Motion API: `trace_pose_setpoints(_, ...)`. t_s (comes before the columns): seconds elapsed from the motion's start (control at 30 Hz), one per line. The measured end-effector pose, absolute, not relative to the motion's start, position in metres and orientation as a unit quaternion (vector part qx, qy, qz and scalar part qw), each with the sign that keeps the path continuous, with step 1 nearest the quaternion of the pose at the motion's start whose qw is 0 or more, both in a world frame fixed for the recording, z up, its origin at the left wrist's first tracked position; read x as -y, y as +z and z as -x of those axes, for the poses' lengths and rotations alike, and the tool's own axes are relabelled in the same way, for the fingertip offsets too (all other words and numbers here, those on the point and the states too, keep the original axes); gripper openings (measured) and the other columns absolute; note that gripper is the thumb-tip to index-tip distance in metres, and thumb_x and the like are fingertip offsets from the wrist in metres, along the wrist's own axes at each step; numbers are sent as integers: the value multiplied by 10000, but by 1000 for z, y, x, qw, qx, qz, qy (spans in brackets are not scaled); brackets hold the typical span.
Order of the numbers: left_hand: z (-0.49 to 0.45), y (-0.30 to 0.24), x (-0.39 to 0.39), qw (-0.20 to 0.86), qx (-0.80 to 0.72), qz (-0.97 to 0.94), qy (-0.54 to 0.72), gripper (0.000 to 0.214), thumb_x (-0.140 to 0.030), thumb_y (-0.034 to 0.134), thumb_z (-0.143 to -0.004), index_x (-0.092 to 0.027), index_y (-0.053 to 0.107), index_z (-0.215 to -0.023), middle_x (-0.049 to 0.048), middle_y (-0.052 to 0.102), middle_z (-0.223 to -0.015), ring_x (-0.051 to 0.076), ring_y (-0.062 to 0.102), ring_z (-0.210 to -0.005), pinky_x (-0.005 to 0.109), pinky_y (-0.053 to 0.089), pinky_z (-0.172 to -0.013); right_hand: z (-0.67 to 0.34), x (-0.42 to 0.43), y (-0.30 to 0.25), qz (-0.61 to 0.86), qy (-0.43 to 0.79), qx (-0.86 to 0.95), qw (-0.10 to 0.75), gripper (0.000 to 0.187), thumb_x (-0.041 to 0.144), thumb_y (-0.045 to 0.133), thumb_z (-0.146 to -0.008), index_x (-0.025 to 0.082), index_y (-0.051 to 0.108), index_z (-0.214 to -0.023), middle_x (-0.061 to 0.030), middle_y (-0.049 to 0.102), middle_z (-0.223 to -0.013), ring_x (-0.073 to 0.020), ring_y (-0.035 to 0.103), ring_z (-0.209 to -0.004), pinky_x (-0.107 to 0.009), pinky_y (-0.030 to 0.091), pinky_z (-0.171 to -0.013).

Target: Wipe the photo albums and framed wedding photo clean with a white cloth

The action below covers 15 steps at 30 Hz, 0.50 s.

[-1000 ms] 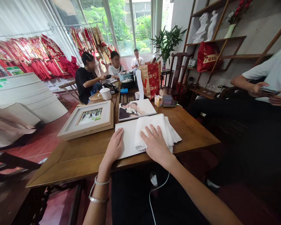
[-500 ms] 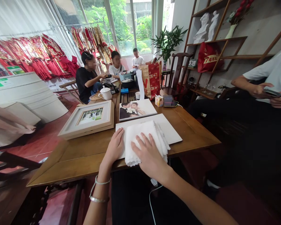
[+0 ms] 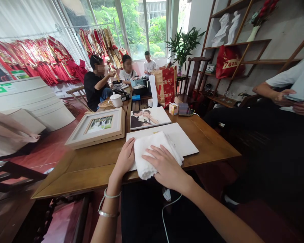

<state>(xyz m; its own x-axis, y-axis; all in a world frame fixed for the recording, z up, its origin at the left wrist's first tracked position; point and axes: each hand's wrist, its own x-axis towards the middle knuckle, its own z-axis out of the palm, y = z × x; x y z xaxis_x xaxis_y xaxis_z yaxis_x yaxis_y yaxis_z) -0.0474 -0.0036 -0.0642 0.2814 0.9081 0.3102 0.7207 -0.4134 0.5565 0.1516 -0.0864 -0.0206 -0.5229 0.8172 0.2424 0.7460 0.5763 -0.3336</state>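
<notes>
A folded white towel (image 3: 147, 162) lies on a white panel (image 3: 184, 140) at the near edge of the wooden table. My right hand (image 3: 164, 165) rests on the towel's top, its fingers stretched out and pointing to the left. My left hand (image 3: 126, 157) lies along the panel's left edge with its fingers extended, right beside the towel. The towel and my hands hide much of the panel's near part. Just beyond lies a printed wedding photo panel (image 3: 154, 118). To the left, a pale wooden picture frame (image 3: 95, 141) with a photo lies on another frame.
A white lidded cup (image 3: 115, 100), a blue box (image 3: 136, 98) and a paper bag (image 3: 166, 87) stand farther back on the table (image 3: 215, 148). A small carton (image 3: 173, 108) sits at right. People sit at the far end; another person holds a phone (image 3: 294, 99) at right.
My right hand has turned on the towel, so its fingers point more to the left. The towel's right side has shifted slightly. My left hand keeps its place on the panel.
</notes>
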Motion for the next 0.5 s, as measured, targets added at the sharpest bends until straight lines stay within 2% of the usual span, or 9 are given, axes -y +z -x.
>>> trace_pose_setpoints(0.2, 48, -67, 2, 140, -521, -781, 316, 439, -227, 320, -902, -154, 512, -1291, 122, 457, -1409, 229, 376, -1335, 459, 266, -1131, -148, 38, -18, 478, 71, 859, 170, 568, 66, 493, -725, 165, 525, -1283, -109, 465, -1404, -279, 311, -1346, -496, 167, -1130)
trace_pose_setpoints(0.37, 47, -63, 3, 149, -525, -782, 300, 465, -245, 303, -903, -90, 510, -1289, 166, 450, -1405, 254, 367, -1339, 468, 279, -1124, -139, 29, -14, 473, 66, 863, 162, 522, 52, 463, -756, 152, 546, -1262, -124, 474, -1396, -285, 307, -1351, -521, 170, -1118)
trace_pose_setpoints(0.5, 48, -64, 3, 152, -521, -777, 318, 435, -237, 325, -900, -153, 533, -1273, 125, 463, -1405, 237, 370, -1341, 454, 275, -1129, -157, 53, -6, 420, 126, 886, 152, 613, 19, 462, -696, 160, 523, -1290, -96, 470, -1410, -264, 306, -1362, -507, 172, -1128)
